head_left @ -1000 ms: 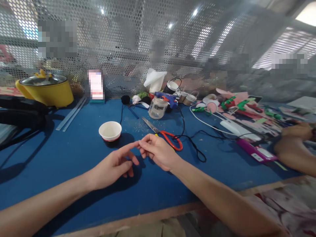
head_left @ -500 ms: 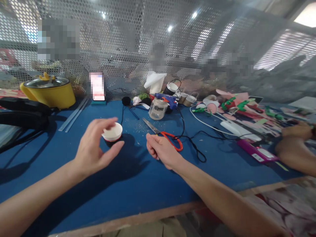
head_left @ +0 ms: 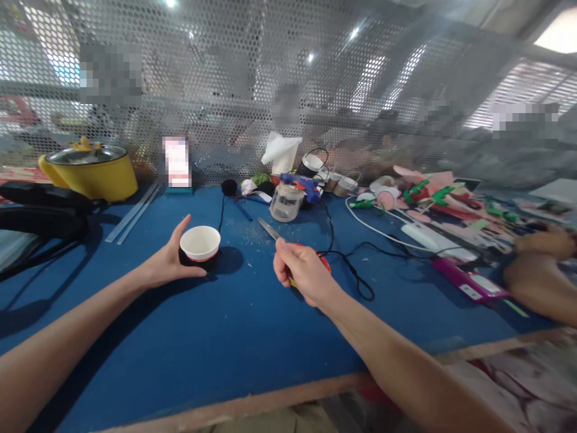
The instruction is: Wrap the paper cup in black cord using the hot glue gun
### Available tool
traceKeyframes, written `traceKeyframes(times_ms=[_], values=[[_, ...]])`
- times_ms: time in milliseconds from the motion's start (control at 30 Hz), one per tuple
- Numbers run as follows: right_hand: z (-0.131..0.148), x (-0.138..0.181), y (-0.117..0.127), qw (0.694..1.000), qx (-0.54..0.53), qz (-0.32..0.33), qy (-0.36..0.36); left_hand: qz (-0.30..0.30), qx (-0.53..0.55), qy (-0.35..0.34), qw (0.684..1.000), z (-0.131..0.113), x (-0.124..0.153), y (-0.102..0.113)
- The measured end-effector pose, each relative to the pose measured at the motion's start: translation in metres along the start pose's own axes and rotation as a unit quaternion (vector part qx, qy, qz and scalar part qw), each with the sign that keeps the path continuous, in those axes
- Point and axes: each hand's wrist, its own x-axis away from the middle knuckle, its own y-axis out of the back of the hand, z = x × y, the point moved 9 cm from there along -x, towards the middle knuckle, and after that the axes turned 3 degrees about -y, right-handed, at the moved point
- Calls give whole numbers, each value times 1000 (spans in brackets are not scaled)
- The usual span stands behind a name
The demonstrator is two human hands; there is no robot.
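Observation:
A small white paper cup [head_left: 200, 242] stands upright on the blue table, its lower part dark below a thin red line. My left hand [head_left: 174, 258] is open at the cup's left side, thumb in front and fingers behind, spread around it; I cannot tell whether it touches. My right hand [head_left: 300, 267] is closed in a pinch over the red-handled scissors [head_left: 269, 229], whose blade points away to the left. A bit of yellow shows beneath its fingers, but what they hold is hidden. A dark strand runs from near the cup back towards a black yarn ball [head_left: 229, 187].
Beyond my hands stand a clear jar [head_left: 286, 203] and a blue glue gun [head_left: 304, 185]. A yellow pot [head_left: 94, 177] and a phone [head_left: 177, 162] are at back left. To the right lie cords, a purple power strip [head_left: 469, 281], craft pieces and another person's arm [head_left: 541, 276].
My left hand has lowered from above the cup to its left side, thumb and fingers now around it. My right hand has shifted slightly right and down, over the scissors' handles.

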Motion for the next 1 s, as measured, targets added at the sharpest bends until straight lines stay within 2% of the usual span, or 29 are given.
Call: traceKeyframes(times_ms=[67,133,233,333,400,467,567,667,800,867,933,1000], values=[[9,1,4,999,10,-20,47,9,21,9,1000,3,0,-5],[14,2,1,997,5,-5,79,5,39,8,999,1,-1,-7],[20,3,-11,990,-64,54,111,-2,54,-2,999,-6,0,-10],[29,7,-24,972,-150,118,134,17,67,-7,998,-15,3,-16],[30,9,-32,963,-184,152,121,29,71,-7,997,-20,6,-21],[23,8,-37,968,-178,155,82,32,71,-11,997,-26,8,-23],[7,5,-33,991,-72,108,16,21,64,-23,997,-33,10,-21],[-5,5,-28,993,71,89,-27,8,60,-31,998,-36,10,-19],[-12,14,-46,962,184,199,-41,-4,78,-29,997,-32,9,-18],[-11,13,-47,965,172,194,-38,-6,86,-25,996,-29,9,-19],[-6,8,-40,983,110,143,-28,-4,87,-20,996,-27,10,-21],[-1,5,-36,992,34,121,-14,-3,88,-17,996,-26,10,-23]])
